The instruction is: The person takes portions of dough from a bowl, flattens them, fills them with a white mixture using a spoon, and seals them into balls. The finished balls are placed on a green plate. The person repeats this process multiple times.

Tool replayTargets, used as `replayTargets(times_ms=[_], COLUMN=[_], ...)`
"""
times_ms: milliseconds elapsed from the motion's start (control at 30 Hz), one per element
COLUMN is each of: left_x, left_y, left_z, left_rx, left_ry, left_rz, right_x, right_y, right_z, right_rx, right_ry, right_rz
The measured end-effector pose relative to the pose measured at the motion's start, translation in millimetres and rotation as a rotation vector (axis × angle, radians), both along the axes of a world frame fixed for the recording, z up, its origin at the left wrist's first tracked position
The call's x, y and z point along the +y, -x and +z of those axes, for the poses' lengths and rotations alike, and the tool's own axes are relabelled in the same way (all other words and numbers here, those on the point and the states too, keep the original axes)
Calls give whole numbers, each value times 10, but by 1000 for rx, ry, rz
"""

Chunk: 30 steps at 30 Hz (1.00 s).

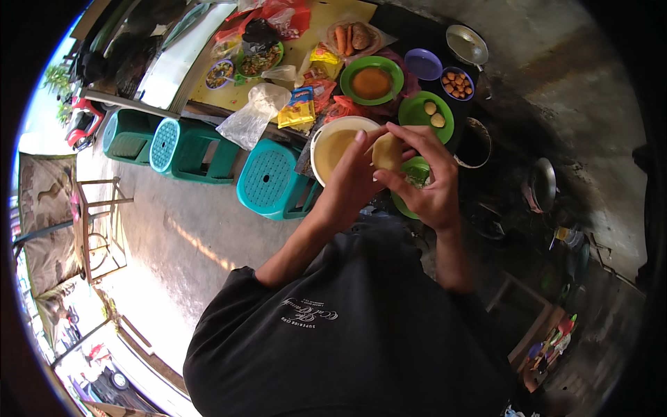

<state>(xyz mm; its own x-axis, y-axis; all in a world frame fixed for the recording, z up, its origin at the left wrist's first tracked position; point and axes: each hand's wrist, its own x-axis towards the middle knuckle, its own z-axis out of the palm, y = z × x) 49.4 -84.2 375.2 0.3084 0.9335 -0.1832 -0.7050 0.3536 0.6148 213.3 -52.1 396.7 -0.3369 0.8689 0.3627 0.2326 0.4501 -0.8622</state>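
Both my hands meet in front of my chest around a flattened piece of pale dough (pixel 387 152). My right hand (pixel 432 174) pinches it between thumb and fingers. My left hand (pixel 350 172) touches its left side with the fingertips; its palm is hidden. Behind my left hand stands a white tub (pixel 333 140) of tan, smooth-looking dough or batter. A green plate (pixel 443 136) beyond my right hand bears a couple of round dough pieces (pixel 437 120). Partly covered by my right hand, a green bowl (pixel 417 172) holds something whitish and green.
Farther back are a green bowl of orange-brown liquid (pixel 371 83), a purple bowl of browned cubes (pixel 457 84), an empty purple bowl (pixel 423 64) and a yellow packet (pixel 297 108). Turquoise plastic stools (pixel 267 180) line the table's left side. A metal pan (pixel 467 46) lies at the back right.
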Motion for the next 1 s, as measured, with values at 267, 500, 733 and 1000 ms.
replayTargets(times_ms=[267, 500, 733, 1000], left_x=[285, 423, 508, 598], left_y=[185, 252, 312, 365], left_z=[-231, -426, -473, -473], left_rx=[-42, -308, -393, -329], left_ry=[20, 124, 95, 66], left_rz=[-253, -436, -422, -396], right_x=[121, 146, 247, 379], right_y=[32, 80, 185, 247], right_z=[-29, -86, -159, -163], right_rx=[-81, -52, -29, -94], right_ry=[-24, 54, 58, -69], right_rz=[-44, -42, -35, -65])
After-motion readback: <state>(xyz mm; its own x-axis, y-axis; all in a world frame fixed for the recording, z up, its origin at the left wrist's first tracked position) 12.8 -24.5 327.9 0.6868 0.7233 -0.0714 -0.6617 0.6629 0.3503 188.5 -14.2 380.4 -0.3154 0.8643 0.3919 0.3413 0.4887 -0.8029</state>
